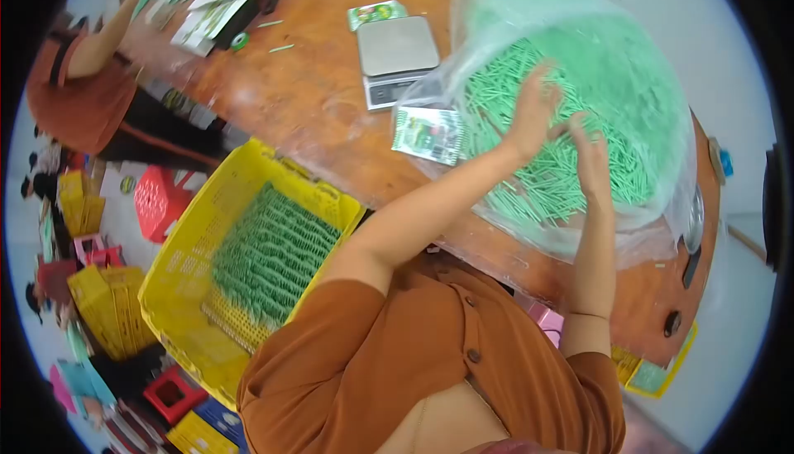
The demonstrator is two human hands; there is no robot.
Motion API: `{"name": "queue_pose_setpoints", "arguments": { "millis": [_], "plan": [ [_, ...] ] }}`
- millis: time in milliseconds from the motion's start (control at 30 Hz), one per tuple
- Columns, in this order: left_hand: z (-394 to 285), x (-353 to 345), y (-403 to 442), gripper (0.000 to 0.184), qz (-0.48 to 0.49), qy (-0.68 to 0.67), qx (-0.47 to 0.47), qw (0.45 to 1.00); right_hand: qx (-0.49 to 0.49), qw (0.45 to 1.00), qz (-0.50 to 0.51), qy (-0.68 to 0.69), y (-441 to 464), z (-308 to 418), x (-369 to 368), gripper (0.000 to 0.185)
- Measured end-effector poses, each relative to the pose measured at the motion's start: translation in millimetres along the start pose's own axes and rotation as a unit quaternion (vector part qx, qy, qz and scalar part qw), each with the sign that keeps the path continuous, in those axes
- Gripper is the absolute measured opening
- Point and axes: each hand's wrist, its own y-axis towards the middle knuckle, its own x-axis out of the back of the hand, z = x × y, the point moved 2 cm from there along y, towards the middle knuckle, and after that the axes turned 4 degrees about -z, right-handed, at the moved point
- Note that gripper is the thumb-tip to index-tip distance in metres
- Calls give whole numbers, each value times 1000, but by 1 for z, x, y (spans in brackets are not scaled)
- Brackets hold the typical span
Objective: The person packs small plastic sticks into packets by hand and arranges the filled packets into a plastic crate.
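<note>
Green sticks point(546, 181), upper right of the head view, lie loose in a clear plastic bag point(513, 11); left hand point(536, 111) and right hand point(585, 155) over the heap, fingers loosely parted, nothing evident in hold. Yellow crate point(184, 276), lower left, carries stacked green rows point(269, 255), seemingly the portion done, the large loose heap the portion left. Fingertips blurred, bag's far side veiled by cloudy plastic, scale point(397, 47) readout illegible, crate partly behind the brown sleeve point(318, 338).

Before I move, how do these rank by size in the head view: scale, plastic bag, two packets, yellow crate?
1. Plastic bag
2. Yellow crate
3. Scale
4. Near packet and far packet: unranked, the far one sits partly behind the scale.
</note>
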Motion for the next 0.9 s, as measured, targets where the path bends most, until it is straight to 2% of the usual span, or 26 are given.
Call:
{"name": "queue_pose_setpoints", "arguments": {
  "millis": [33,67,100,167,200,233,267,300,333,367,400,433,500,567,633,667,700,733,767,800,833,867,900],
  "plan": [
    [-1,1,-1,51,-17,-144,126,981,-34,996,-27,78,-2,24,-6,34],
    [-4,6,-7,49,-42,-253,216,942,59,977,-125,163,-5,29,-20,28],
    [-7,7,-14,47,-49,-338,271,900,148,934,-218,243,-10,24,-32,25],
    [-23,19,-28,44,-37,-374,293,879,122,919,-255,273,-7,5,-57,23],
    [-35,34,-34,43,-23,-329,265,906,152,911,-198,328,-10,14,-53,23],
    [-46,53,-39,41,-7,-221,211,952,176,896,-142,381,-14,18,-50,23],
    [-60,91,-47,30,35,62,-12,997,128,923,-136,336,-14,10,-41,23],
    [-57,127,-60,32,51,283,-151,946,124,924,-153,327,-13,5,-34,23],
    [-62,152,-66,35,104,453,-254,848,67,958,-119,253,-11,-1,-33,22],
    [-60,162,-77,34,137,534,-240,799,2,981,-80,179,-13,-8,-34,20],
    [-53,167,-88,34,162,616,-221,739,-6,981,-92,172,-14,-12,-36,20],
    [-43,171,-91,34,161,611,-223,742,3,986,-90,142,-10,-13,-42,21],
    [-29,181,-96,37,233,589,-279,721,15,990,-82,118,1,-12,-51,22],
    [-24,187,-97,33,225,581,-285,729,41,990,-123,59,4,-15,-56,26],
    [-26,193,-97,24,278,534,-217,769,34,993,-111,21,5,-17,-53,25],
    [-30,192,-96,24,278,539,-206,768,-15,994,-101,-25,4,-11,-49,24],
    [-36,188,-91,17,227,503,-238,799,-63,991,-93,-71,5,-10,-49,24],
    [-39,187,-89,11,175,461,-271,826,-65,992,-87,-68,7,-14,-54,24],
    [-35,190,-89,11,178,462,-267,827,79,984,-129,-97,9,-13,-55,24],
    [-30,192,-89,10,169,452,-256,838,220,952,-169,-126,7,-10,-54,24],
    [-27,191,-89,11,160,441,-247,848,217,953,-171,-127,4,-9,-55,24],
    [-25,187,-88,11,162,437,-250,849,179,973,-135,-60,3,-6,-57,23],
    [-24,182,-85,14,131,387,-189,893,139,985,-99,8,1,-4,-59,22]
  ]
}}
